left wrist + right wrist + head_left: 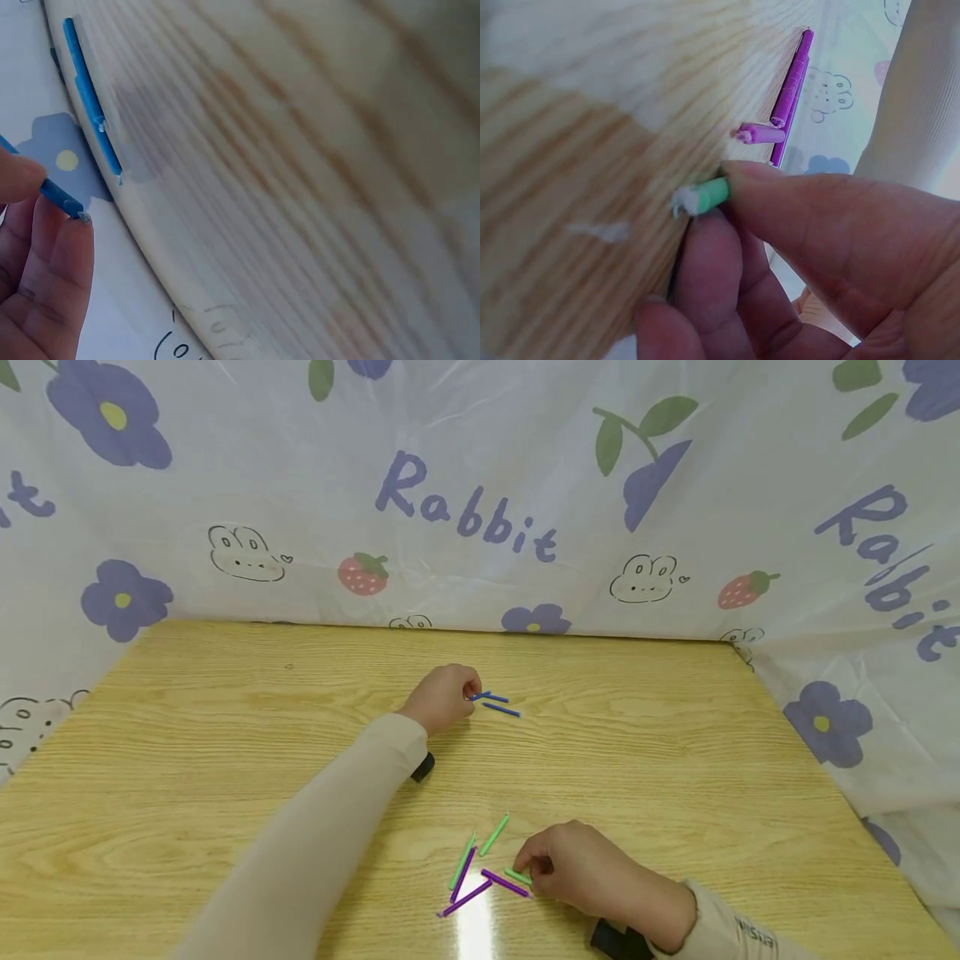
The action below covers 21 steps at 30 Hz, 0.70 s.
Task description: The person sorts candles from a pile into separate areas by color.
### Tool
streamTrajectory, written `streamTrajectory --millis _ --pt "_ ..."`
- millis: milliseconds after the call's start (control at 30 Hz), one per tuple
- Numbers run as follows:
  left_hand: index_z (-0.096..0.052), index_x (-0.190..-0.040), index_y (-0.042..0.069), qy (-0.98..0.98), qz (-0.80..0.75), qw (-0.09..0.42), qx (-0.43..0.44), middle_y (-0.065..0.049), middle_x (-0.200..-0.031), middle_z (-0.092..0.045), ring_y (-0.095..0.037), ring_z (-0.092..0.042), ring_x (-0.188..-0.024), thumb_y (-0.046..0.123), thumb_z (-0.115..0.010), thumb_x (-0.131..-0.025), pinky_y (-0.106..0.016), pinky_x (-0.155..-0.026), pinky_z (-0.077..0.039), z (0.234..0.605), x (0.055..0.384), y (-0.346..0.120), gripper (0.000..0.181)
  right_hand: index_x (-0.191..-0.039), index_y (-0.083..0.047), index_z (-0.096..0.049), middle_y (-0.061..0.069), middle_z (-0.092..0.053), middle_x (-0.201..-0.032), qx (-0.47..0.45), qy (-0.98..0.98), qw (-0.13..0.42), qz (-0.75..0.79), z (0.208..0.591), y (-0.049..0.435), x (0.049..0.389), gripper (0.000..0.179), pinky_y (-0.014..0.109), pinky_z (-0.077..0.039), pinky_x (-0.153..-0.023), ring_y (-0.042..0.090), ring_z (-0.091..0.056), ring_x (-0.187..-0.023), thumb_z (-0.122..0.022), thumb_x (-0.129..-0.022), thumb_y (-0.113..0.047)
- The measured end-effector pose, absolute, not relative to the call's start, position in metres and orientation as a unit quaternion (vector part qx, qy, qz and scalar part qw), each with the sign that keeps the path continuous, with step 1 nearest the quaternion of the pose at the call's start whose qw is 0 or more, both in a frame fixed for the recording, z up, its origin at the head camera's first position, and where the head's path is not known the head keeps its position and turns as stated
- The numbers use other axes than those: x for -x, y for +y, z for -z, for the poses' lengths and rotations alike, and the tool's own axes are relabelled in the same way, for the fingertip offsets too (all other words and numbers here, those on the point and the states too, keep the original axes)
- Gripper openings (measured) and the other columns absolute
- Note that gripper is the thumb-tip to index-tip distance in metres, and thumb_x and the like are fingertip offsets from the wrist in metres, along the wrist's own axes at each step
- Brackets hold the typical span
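Far out near the middle of the table, my left hand (442,697) pinches a thin blue candle (60,196) between thumb and fingers; a pale wick shows at its tip. Just right of that hand lie two more blue candles (501,709). Closer to me, my right hand (577,868) holds a light green candle (711,193) by thumb and fingertip, its white wick end sticking out. Left of the right hand, two green candles (495,835) and three purple candles (506,883) lie in a loose cluster, some touching or overlapping.
The wooden table (645,735) carries everything. A white printed cloth (300,485) with flowers and rabbits hangs behind it and at both sides. Dark wrist straps (423,767) sit under the sleeves. Light glares off the near table surface.
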State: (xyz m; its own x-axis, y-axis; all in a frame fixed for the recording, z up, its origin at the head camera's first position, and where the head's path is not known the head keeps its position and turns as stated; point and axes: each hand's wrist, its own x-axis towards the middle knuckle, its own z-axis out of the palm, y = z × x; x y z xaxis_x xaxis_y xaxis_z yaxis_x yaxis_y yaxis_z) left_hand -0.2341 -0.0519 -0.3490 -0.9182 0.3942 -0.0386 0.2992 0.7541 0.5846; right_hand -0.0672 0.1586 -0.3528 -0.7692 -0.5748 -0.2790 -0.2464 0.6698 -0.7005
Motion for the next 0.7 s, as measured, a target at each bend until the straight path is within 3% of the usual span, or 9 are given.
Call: streamTrajectory --millis 700 --pt "-0.066 -0.090 0.006 0.933 -0.264 0.117 -0.216 -0.007 -0.090 -0.062 -0.020 -0.053 -0.082 -0.006 -0.061 -0.085 -0.032 -0.075 -0.047 0.364 0.259 -0.051 0.013 -0.094 -0.009 -0.075 -0.012 -0.051 -0.064 0.254 0.889 0.217 0.314 0.356 0.161 0.066 0.022 0.019 -0.034 -0.051 0.001 -0.037 -0.052 -0.068 -0.081 0.007"
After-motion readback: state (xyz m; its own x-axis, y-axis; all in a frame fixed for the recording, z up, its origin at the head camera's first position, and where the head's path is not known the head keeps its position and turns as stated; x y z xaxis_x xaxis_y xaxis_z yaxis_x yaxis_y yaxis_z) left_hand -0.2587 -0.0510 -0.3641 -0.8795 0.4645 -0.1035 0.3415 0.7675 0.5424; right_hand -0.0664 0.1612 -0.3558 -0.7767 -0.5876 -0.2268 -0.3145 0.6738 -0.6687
